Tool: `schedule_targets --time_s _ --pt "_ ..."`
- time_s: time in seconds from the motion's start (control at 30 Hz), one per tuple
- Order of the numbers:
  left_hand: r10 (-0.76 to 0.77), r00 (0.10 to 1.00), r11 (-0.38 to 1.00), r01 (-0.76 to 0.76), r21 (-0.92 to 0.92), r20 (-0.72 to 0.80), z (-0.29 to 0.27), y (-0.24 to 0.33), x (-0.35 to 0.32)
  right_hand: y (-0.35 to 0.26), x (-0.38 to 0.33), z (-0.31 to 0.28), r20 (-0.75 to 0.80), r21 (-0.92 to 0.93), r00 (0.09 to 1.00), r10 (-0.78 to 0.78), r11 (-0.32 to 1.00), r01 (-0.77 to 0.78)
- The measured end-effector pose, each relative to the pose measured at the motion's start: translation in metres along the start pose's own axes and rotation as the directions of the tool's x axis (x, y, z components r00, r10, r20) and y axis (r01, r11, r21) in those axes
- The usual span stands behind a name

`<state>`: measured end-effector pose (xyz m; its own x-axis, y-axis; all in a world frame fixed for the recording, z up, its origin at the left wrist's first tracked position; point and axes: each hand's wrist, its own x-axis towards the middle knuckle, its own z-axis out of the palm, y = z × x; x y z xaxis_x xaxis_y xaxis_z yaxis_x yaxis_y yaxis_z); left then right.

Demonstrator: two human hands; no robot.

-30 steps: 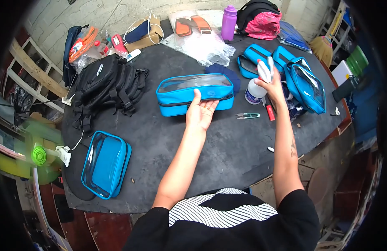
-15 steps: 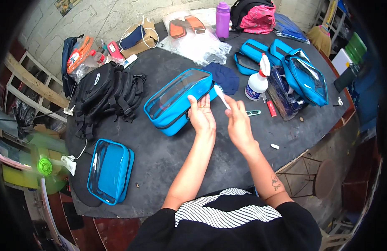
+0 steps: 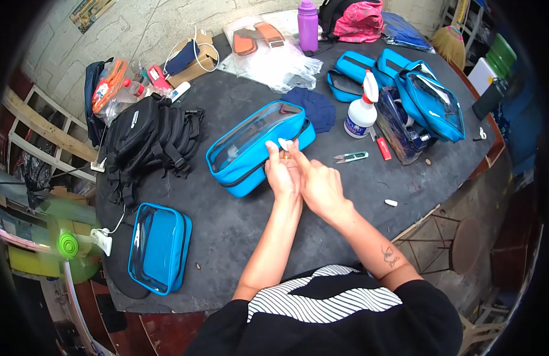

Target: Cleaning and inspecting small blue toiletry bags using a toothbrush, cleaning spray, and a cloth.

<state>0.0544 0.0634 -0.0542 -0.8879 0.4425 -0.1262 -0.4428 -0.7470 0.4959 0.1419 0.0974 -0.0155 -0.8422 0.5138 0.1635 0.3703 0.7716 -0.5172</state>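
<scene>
A bright blue zippered pouch point(image 3: 239, 181) with a clear plastic top lies at the middle of the table. My left hand point(image 3: 284, 178), palm up, grips its near right side, the thumb against the blue wall; its other fingers are partly hidden. My right hand point(image 3: 324, 187) is closed around a white toothbrush point(image 3: 283, 144), whose handle is mostly covered by the fingers. The brush head is at the pouch's side, by my left thumb. Behind the pouch lies a crumpled navy cloth point(image 3: 316, 110). Green-handled thread snips point(image 3: 354, 156) rest right of my right hand.
A white spray bottle point(image 3: 360, 118) with a red neck and a red cutter point(image 3: 383, 148) stand and lie to the right, before more blue pouches point(image 3: 428, 107). On the left are a black backpack point(image 3: 141, 133), another blue pouch point(image 3: 159, 246) and a small green fan point(image 3: 67, 244).
My right hand has moved left and down, bringing the toothbrush from above the pouch's right end to beside my left thumb. The thread snips show more fully.
</scene>
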Motion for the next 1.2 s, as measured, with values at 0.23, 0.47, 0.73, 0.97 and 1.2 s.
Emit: schedule_targets --time_s 0.23,0.47,0.73,0.97,1.2 --pt "0.028 1.0 0.999 -0.028 0.027 0.002 -0.001 0.01 0.002 -0.004 0.001 0.011 -0.079 -0.03 0.994 -0.077 0.997 0.075" --pt "-0.045 0.997 0.997 0.04 0.067 0.063 -0.028 0.014 0.0 -0.016 -0.004 -0.004 0.011 0.03 0.999 -0.052 0.998 0.052" --pt "0.058 0.997 0.997 -0.056 0.047 -0.05 0.001 0.017 -0.021 -0.02 -0.016 -0.013 0.158 -0.022 0.986 0.044 0.999 -0.041" --pt "-0.001 0.994 0.999 0.006 0.049 -0.105 -0.002 0.015 -0.022 -0.014 -0.011 -0.011 0.209 0.046 0.977 0.034 0.998 -0.045" --pt "0.044 0.988 0.999 -0.039 0.038 -0.15 0.002 0.017 -0.027 -0.011 -0.014 -0.004 0.174 0.07 0.985 -0.007 0.998 -0.005"
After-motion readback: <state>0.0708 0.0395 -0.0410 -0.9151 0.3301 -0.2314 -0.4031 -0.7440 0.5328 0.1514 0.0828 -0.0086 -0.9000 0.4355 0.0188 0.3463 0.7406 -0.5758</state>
